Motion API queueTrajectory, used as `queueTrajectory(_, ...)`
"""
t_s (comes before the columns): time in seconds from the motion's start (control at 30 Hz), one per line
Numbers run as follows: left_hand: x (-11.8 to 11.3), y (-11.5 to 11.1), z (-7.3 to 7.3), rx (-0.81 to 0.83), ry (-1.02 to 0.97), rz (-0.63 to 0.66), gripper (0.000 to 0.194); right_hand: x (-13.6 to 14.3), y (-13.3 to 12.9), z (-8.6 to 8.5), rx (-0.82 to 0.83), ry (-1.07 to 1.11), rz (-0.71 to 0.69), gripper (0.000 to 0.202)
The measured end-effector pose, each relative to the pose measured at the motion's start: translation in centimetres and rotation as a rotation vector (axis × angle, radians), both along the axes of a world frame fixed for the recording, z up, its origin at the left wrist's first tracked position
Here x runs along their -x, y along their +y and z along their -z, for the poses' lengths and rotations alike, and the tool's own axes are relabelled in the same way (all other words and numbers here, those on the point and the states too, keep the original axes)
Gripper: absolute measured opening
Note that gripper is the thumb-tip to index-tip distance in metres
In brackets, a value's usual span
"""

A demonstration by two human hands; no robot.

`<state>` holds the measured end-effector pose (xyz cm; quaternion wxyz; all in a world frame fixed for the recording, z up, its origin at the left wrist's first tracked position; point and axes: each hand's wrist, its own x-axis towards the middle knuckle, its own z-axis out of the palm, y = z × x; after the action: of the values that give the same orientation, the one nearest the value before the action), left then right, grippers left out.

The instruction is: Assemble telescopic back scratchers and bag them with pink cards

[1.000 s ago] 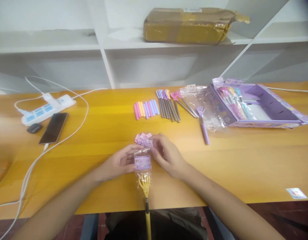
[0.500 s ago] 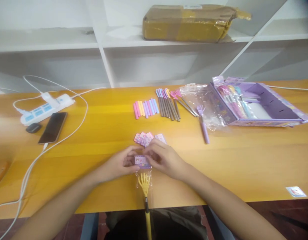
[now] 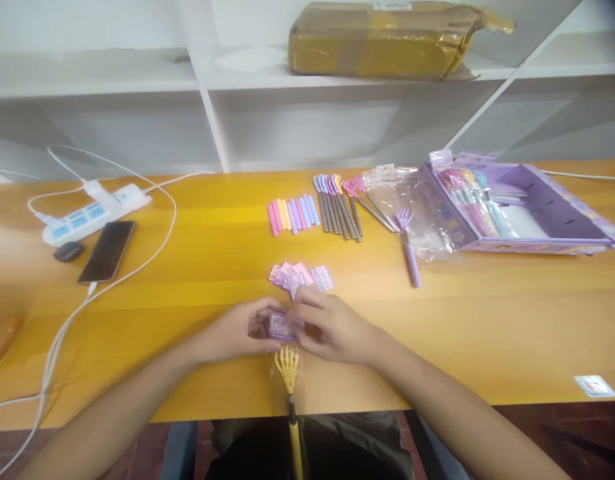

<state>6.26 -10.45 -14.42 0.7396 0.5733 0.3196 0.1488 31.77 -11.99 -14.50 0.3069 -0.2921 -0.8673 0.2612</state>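
Card (image 3: 280, 326) between left hand (image 3: 240, 328), right hand (image 3: 334, 324) (both curled).

I have my bare left forearm (image 3: 137, 393) and right forearm (image 3: 432, 393) slanting in from the near corners, with left hand (image 3: 241, 330) and right hand (image 3: 334, 327) almost together, fingers (image 3: 311, 298) curled, thumbs (image 3: 264, 345) pointing inward.

White shelving (image 3: 307, 127), orange-brown table (image 3: 212, 260), reddish tiled floor (image 3: 594, 427)
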Motion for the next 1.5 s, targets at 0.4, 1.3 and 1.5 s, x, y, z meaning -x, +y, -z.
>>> queueTrajectory(0.4, -0.2, -0.3, -0.3, 0.006, -0.010, -0.025, 0.044, -0.1, 0.0, -0.6, 0.078, 0.026, 0.014, 0.019)
queueTrajectory(1.3, -0.3, -0.6, -0.7, -0.130, 0.037, -0.001, 0.035, 1.6, -0.5, 0.7, 0.226, 0.272, 0.062, 0.017)
queueTrajectory(1.5, -0.2, -0.6, -0.5, -0.121, 0.023, -0.003, 0.035, 1.7, -0.5, 0.7, 0.254, 0.303, 0.083, 0.018)
